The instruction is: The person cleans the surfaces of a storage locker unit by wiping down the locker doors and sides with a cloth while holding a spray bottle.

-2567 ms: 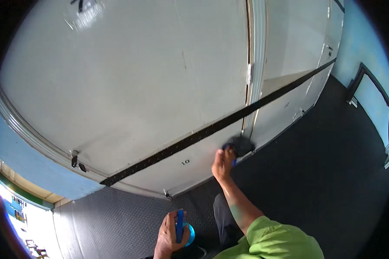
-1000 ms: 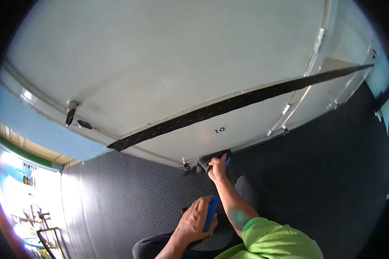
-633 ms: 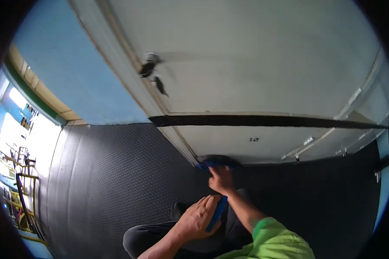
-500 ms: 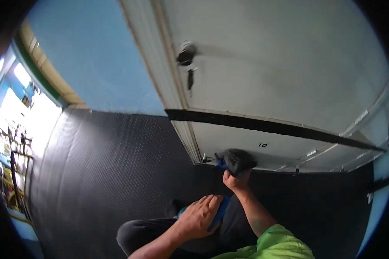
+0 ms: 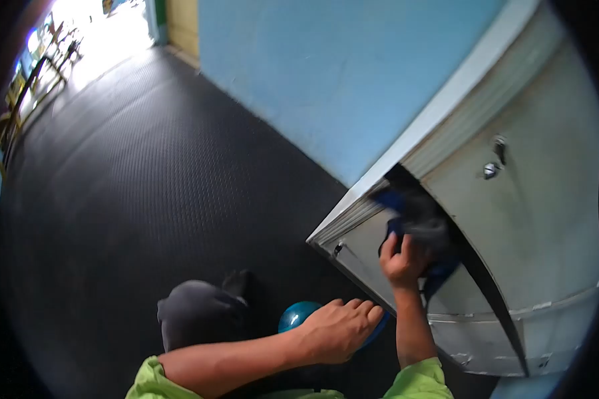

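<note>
My right hand (image 5: 402, 263) is closed on a dark grey and blue cloth (image 5: 427, 229), held up against the white locker doors across the black strip; motion blurs it. Lower down, my left hand (image 5: 339, 329) curls over a blue object (image 5: 377, 330), of which only an edge shows past the fingers. A glossy teal rounded thing (image 5: 298, 315) sticks out on the other side of that hand. Whether the teal and blue parts belong together is hidden by the hand.
The white locker door (image 5: 539, 199) has a key in its lock (image 5: 491, 170); a lower door has a small lock (image 5: 339, 249). A pale blue wall (image 5: 326, 80) meets the black textured floor (image 5: 160, 173). My bent knee (image 5: 196, 312) is at lower left. Metal frames stand near the bright opening.
The view has swung, bringing the lockers to the right and more floor into sight. My right hand has raised the cloth from the numbered lower door to the black strip.
</note>
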A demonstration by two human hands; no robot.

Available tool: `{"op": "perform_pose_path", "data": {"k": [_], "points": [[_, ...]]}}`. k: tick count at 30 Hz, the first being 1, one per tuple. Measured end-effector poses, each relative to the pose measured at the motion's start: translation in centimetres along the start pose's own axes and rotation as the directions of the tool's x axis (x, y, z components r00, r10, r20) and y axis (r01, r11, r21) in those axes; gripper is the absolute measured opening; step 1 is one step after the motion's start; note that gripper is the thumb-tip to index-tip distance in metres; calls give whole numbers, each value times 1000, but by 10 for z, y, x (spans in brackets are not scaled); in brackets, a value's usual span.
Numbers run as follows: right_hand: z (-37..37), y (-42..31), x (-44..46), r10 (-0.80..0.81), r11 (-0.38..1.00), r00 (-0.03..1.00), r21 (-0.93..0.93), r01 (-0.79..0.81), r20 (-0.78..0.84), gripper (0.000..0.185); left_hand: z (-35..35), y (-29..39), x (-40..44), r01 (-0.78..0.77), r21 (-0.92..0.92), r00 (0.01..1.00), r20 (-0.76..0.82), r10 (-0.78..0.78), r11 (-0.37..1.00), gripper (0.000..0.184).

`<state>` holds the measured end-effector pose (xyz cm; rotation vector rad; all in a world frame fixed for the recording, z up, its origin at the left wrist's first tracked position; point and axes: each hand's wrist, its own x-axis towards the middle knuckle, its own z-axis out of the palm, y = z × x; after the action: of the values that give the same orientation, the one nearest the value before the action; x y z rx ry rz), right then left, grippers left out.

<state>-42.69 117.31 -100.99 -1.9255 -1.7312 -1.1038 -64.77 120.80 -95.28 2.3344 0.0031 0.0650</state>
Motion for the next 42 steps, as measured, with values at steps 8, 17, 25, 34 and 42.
{"op": "perform_pose_path", "data": {"k": [8,17,25,34,42], "points": [[104,-5,-49,-415,837,831,515,188,370,47,14,-3,8,-60,28,955,-288,65,998,21],[139,-43,-11,-595,804,496,456,382,632,28,20,-1,8,-34,64,959,-279,50,997,20],[227,-102,-44,-560,607,-245,594,528,791,20,18,0,0,76,141,908,-420,-9,987,26],[232,-163,-57,-384,784,187,212,583,904,18,-1,-29,-23,169,156,913,-397,-94,973,23],[130,-181,-85,-537,478,23,326,-816,843,31,-49,-69,5,168,-102,979,-96,-178,980,55]]}}
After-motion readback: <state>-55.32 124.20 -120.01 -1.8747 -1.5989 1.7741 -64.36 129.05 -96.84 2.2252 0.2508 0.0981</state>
